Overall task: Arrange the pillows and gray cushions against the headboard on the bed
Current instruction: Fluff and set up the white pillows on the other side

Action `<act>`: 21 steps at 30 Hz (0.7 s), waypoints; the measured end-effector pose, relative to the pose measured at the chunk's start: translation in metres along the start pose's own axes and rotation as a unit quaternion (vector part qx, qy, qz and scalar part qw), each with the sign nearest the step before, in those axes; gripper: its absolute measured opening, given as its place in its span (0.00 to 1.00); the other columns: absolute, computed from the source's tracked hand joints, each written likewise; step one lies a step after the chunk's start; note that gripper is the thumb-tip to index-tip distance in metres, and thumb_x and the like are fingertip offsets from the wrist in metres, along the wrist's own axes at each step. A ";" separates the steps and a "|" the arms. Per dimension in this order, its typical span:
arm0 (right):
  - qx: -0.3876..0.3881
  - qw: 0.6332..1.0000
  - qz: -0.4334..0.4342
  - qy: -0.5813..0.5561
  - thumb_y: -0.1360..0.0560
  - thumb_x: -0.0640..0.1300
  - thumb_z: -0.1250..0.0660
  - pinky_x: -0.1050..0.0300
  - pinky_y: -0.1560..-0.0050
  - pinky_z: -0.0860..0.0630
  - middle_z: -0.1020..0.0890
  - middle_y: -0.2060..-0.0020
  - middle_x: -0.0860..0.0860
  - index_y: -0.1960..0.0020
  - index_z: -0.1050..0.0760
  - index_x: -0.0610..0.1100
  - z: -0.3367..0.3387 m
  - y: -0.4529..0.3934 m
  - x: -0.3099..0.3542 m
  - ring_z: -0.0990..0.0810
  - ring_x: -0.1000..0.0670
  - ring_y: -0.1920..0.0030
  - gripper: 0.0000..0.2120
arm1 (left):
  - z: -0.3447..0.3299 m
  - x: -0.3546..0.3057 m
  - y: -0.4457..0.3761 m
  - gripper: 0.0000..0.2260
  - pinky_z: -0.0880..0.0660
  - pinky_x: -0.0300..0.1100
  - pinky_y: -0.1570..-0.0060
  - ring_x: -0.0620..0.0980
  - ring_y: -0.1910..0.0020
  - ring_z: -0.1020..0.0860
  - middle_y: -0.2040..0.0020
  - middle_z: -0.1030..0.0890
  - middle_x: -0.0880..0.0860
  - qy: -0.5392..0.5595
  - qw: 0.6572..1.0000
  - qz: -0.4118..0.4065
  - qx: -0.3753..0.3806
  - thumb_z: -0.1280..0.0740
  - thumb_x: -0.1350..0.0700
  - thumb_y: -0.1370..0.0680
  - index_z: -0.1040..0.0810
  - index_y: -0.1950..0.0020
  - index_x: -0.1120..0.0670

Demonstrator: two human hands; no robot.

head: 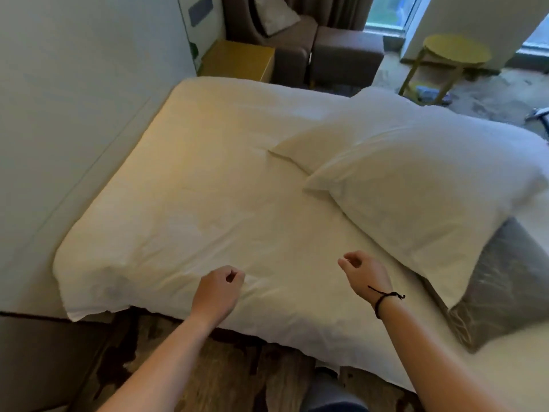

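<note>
Two white rectangular fabric pillows lie on the right part of the bed, well apart from the pale padded headboard [74, 114] at the left: the top white pillow [430, 188] lies across the lower white pillow [320, 144], so only a corner and one end of the lower one show. One gray shiny fabric cushion [505, 281] lies just beside them, partly under the top pillow, and its right side is cut off by the frame edge; I cannot tell if a second cushion is there. The white bed sheet [208, 188] covers the mattress, and its near edge hangs over the dark patterned floor [237, 376]. The left hand [218, 289] hovers at the near edge of the sheet with the fingers loosely curled and nothing between them; it is hard to say if the knuckles touch the sheet. The right hand [364, 273], with one black cord bracelet [383, 298] on the wrist, is also loosely curled, empty, near the top pillow but apart from it. Behind the bed stand one yellow box-shaped nightstand [237, 59], one brown armchair [285, 34] and one round yellow side table [454, 52].
</note>
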State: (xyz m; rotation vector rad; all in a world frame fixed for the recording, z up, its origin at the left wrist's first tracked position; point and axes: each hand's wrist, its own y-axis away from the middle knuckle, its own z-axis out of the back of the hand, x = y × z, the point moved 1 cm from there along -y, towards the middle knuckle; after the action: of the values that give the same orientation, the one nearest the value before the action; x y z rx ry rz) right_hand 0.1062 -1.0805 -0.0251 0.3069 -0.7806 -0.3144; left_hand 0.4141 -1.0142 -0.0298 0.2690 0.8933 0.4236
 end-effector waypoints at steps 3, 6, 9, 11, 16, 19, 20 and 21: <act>-0.004 1.000 -0.014 0.022 0.24 0.55 0.33 0.52 0.43 0.27 0.20 0.41 0.49 0.35 0.26 0.48 0.056 -0.069 -0.040 0.23 0.48 0.43 0.20 | -0.069 -0.072 -0.036 0.12 0.26 0.38 0.63 0.37 0.62 0.22 0.64 0.18 0.43 -0.003 1.000 -0.005 0.014 0.35 0.47 0.21 0.20 0.64 0.46; -0.047 0.996 -0.039 0.060 0.24 0.56 0.34 0.50 0.38 0.30 0.25 0.35 0.45 0.31 0.31 0.48 0.115 -0.127 -0.073 0.27 0.43 0.35 0.24 | -0.118 -0.140 -0.068 0.10 0.31 0.30 0.63 0.32 0.60 0.23 0.62 0.18 0.38 0.001 0.999 -0.029 0.022 0.34 0.48 0.22 0.20 0.63 0.45; -0.092 0.990 -0.078 0.070 0.24 0.56 0.34 0.45 0.33 0.32 0.31 0.31 0.43 0.29 0.35 0.47 0.164 -0.169 -0.102 0.32 0.41 0.32 0.28 | -0.151 -0.191 -0.093 0.07 0.30 0.34 0.62 0.33 0.59 0.23 0.59 0.18 0.39 0.017 0.999 -0.038 0.033 0.33 0.49 0.22 0.19 0.59 0.45; -0.128 0.982 -0.111 0.084 0.26 0.58 0.33 0.42 0.30 0.35 0.36 0.28 0.42 0.27 0.38 0.47 0.185 -0.191 -0.116 0.35 0.40 0.30 0.32 | -0.167 -0.215 -0.111 0.06 0.28 0.36 0.62 0.36 0.60 0.22 0.58 0.17 0.41 0.015 0.998 -0.043 0.044 0.33 0.49 0.22 0.19 0.56 0.46; -0.151 0.963 -0.211 0.069 0.37 0.68 0.28 0.30 0.31 0.43 0.53 0.23 0.43 0.25 0.54 0.61 0.202 -0.232 -0.144 0.49 0.39 0.24 0.50 | -0.203 -0.249 -0.163 0.06 0.29 0.38 0.61 0.41 0.60 0.22 0.57 0.19 0.45 -0.019 0.995 -0.069 0.069 0.34 0.49 0.22 0.18 0.49 0.48; -0.168 0.951 -0.257 -0.026 0.42 0.68 0.24 0.35 0.33 0.37 0.42 0.24 0.40 0.26 0.60 0.64 0.204 -0.244 -0.160 0.38 0.35 0.28 0.58 | -0.219 -0.263 -0.194 0.10 0.29 0.42 0.58 0.44 0.58 0.22 0.57 0.20 0.49 -0.037 0.993 -0.077 0.083 0.34 0.48 0.22 0.19 0.44 0.49; -0.177 0.947 -0.266 -0.043 0.42 0.66 0.24 0.37 0.36 0.33 0.34 0.28 0.40 0.26 0.59 0.63 0.203 -0.246 -0.164 0.32 0.34 0.32 0.58 | -0.223 -0.268 -0.205 0.11 0.29 0.43 0.56 0.46 0.57 0.22 0.56 0.20 0.49 -0.042 0.993 -0.077 0.084 0.34 0.48 0.22 0.19 0.43 0.50; -0.188 0.941 -0.275 -0.055 0.40 0.64 0.23 0.39 0.40 0.30 0.28 0.33 0.41 0.26 0.55 0.60 0.201 -0.247 -0.167 0.27 0.34 0.37 0.55 | -0.226 -0.273 -0.216 0.11 0.29 0.43 0.55 0.47 0.55 0.22 0.54 0.19 0.49 -0.044 0.993 -0.077 0.084 0.34 0.48 0.22 0.20 0.42 0.50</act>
State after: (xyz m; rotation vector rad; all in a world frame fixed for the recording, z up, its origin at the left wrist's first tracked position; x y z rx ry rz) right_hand -0.1916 -1.2717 -0.0904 0.1396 -0.7154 -1.0029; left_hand 0.1355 -1.3201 -0.0630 0.3678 0.8580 0.1929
